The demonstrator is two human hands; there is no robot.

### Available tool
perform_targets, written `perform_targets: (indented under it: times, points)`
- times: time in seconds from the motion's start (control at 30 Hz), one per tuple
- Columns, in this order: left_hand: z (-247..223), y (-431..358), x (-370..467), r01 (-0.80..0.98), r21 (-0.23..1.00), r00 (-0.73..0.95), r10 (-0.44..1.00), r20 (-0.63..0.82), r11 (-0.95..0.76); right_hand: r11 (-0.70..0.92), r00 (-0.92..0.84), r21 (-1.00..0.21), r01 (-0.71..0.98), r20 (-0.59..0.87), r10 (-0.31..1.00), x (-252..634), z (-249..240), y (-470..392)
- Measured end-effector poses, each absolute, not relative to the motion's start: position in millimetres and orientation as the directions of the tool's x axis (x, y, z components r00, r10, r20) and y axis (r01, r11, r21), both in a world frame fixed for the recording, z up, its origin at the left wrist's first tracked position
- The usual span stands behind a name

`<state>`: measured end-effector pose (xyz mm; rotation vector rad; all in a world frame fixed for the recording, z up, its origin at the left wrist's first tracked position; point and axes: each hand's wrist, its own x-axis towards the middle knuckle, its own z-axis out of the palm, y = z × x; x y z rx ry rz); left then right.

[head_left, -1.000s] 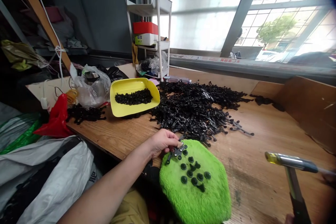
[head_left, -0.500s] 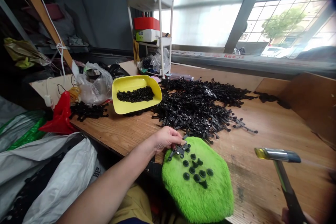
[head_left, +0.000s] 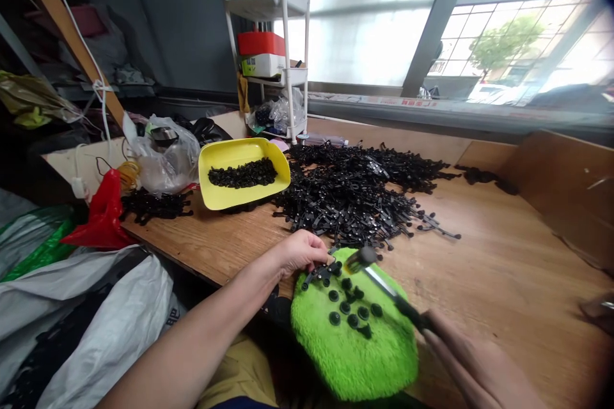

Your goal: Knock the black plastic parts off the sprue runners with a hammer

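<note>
My left hand [head_left: 303, 252] pinches a small black plastic bracket [head_left: 320, 275] with several arms, at the top left of a fuzzy green pad [head_left: 355, 364]. My right hand [head_left: 460, 348], blurred by motion, is wrapped round the dark handle of a mallet [head_left: 384, 281]. The mallet's head [head_left: 361, 260] hangs just right of the bracket, over the pad's upper edge; whether it touches anything I cannot tell. Several round black rubber pieces [head_left: 363, 313] lie on the middle of the pad, some upright and some on their sides.
Behind the pad spreads a big heap of black brackets [head_left: 350, 198]. A yellow scoop-shaped tray [head_left: 244, 199] holds small black pieces. A white rack [head_left: 288, 64] stands by the window. At the left are a red bag [head_left: 103, 211], a clear plastic bag [head_left: 170, 160] and white sacks [head_left: 110, 326].
My right hand has swung the mallet from the far right leftward, so its head is now beside the bracket. My left hand keeps its hold on the bracket. The view has shifted slightly.
</note>
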<state>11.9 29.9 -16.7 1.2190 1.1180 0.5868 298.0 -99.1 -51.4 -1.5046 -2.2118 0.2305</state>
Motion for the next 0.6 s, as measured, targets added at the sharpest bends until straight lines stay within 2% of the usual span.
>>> perform_targets:
  times: [0.03, 0.07, 0.1, 0.17, 0.23, 0.3, 0.37, 0.43, 0.5, 0.6]
  points:
    - [-17.0, 30.2, 11.6, 0.197, 0.934, 0.388, 0.851, -0.353, 0.298, 0.429, -0.361, -0.332, 0.84, 0.248, 0.899, 291.7, -41.8, -94.6]
    - [-17.4, 30.5, 11.3, 0.194, 0.934, 0.388, 0.851, -0.355, 0.301, 0.456, -0.377, -0.279, 0.845, 0.294, 0.878, 287.2, -33.6, -91.7]
    - [-17.7, 30.7, 11.1, 0.187, 0.934, 0.39, 0.85, -0.355, 0.305, 0.475, -0.373, -0.228, 0.85, 0.377, 0.848, 283.9, -26.9, -90.4]
    - [-17.8, 30.6, 11.3, 0.163, 0.936, 0.397, 0.848, -0.351, 0.311, 0.452, -0.291, -0.222, 0.864, 0.513, 0.808, 278.7, -17.5, -90.3]
    - [-17.3, 30.1, 12.1, 0.157, 0.94, 0.392, 0.855, -0.341, 0.303, 0.409, -0.232, -0.301, 0.861, 0.484, 0.844, 272.3, -12.2, -90.5]
    - [-16.3, 29.5, 13.4, 0.183, 0.94, 0.374, 0.864, -0.338, 0.288, 0.426, -0.322, -0.281, 0.86, 0.35, 0.88, 266.5, -10.3, -89.0]
    - [-15.2, 29.2, 14.7, 0.21, 0.937, 0.357, 0.87, -0.34, 0.28, 0.467, -0.395, -0.236, 0.852, 0.293, 0.87, 265.9, -11.7, -87.2]
    - [-14.2, 29.3, 15.6, 0.214, 0.934, 0.358, 0.867, -0.347, 0.285, 0.488, -0.406, -0.181, 0.854, 0.355, 0.842, 273.3, -16.7, -87.7]
    - [-13.6, 29.6, 15.7, 0.208, 0.933, 0.363, 0.863, -0.352, 0.293, 0.445, -0.342, -0.146, 0.883, 0.447, 0.826, 286.5, -25.1, -91.7]
    - [-14.9, 28.8, 13.6, 0.205, 0.934, 0.369, 0.861, -0.35, 0.292, 0.357, -0.244, -0.164, 0.92, 0.474, 0.846, 305.1, -41.1, -101.3]
